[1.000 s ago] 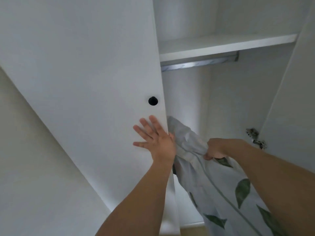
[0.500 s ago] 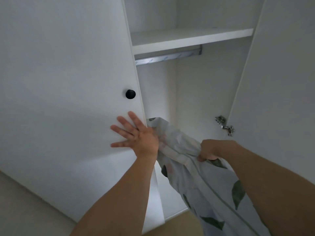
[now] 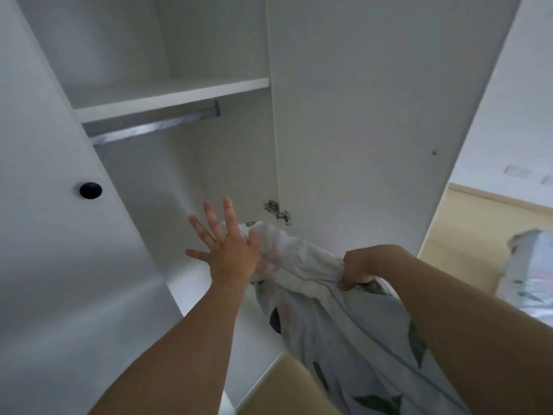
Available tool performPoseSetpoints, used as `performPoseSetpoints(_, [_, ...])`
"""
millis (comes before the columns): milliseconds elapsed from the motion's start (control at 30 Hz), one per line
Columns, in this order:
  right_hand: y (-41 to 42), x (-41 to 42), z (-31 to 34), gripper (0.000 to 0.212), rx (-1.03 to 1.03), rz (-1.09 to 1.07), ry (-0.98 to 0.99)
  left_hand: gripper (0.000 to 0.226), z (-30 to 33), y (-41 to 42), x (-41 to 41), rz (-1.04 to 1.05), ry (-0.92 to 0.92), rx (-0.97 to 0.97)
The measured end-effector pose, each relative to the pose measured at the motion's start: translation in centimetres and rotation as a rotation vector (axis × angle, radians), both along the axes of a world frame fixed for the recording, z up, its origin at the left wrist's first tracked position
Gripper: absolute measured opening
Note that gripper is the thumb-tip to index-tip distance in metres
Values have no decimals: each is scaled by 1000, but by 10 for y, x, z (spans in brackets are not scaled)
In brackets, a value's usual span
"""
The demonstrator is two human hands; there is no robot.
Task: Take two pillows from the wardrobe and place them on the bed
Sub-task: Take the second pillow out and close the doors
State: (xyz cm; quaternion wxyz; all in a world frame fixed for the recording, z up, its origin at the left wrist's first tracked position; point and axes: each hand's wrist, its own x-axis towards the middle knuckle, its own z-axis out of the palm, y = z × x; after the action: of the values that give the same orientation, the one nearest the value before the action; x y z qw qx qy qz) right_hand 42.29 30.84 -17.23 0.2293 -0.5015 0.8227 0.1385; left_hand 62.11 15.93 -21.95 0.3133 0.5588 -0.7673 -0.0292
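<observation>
The right hand (image 3: 357,269) is clenched on a bunched fold of the leaf-print pillow (image 3: 338,330), which hangs below the fist, in front of the open wardrobe (image 3: 191,163). The left hand (image 3: 227,250) is flat with fingers spread, raised in front of the wardrobe opening; its thumb side lies against the pillow's upper corner. The left door (image 3: 45,235) carries a black knob (image 3: 90,190). A shelf (image 3: 167,97) and metal rail (image 3: 155,127) sit inside. Matching leaf-print fabric (image 3: 529,271) lies at the right edge.
</observation>
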Motion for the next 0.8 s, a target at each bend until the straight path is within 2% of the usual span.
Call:
performPoseSetpoints(300, [153,-53,53,54,159,-272,110,80,42,100,-139,-532,-219,-339])
performPoseSetpoints(467, [233,-72,93,51,226,-471,81,82,66,168,-202,-818,-316,-489])
performPoseSetpoints(600, [282,-83,109,45,248,-625,81,74,86,197,-231,-830,-563,-541])
performPoseSetpoints(700, [308,-93,110,32,283,-682,125,70,97,202,-243,-775,-743,-474])
performPoseSetpoints(800, [320,-102,106,42,270,-694,163,65,107,198,-241,-628,-917,-450])
